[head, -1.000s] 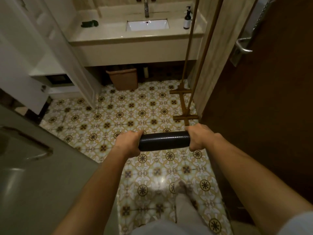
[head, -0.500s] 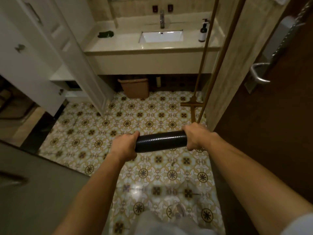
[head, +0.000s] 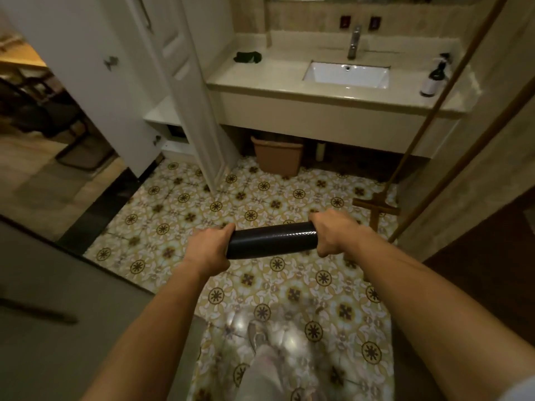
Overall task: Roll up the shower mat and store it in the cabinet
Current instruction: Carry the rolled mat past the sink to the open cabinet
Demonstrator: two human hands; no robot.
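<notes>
The patterned tile floor (head: 179,215) spreads below and ahead of both hands. Beyond the hands, further out, a pale vanity desk (head: 278,82) carries a white sink basin (head: 347,75) with a metal faucet (head: 354,41) behind it. Ahead and to the left of the left hand stands a white cabinet (head: 170,123) with its tall door (head: 197,91) swung open toward the floor. Under the desk, straight ahead of the hands, sits a tan waste bin (head: 278,157). Just beyond the right hand a wooden stand (head: 379,208) rests on the tiles, its pole rising to the upper right. On the desk's right end stands a dark pump bottle (head: 434,79); on its left end lies a small dark green cloth (head: 247,57).

The rolled black shower mat (head: 270,240) is held level in the air between the hands, above the tiles. The left hand (head: 210,250) is closed around its left end and the right hand (head: 333,235) is closed around its right end, fingers wrapped over the roll.
</notes>
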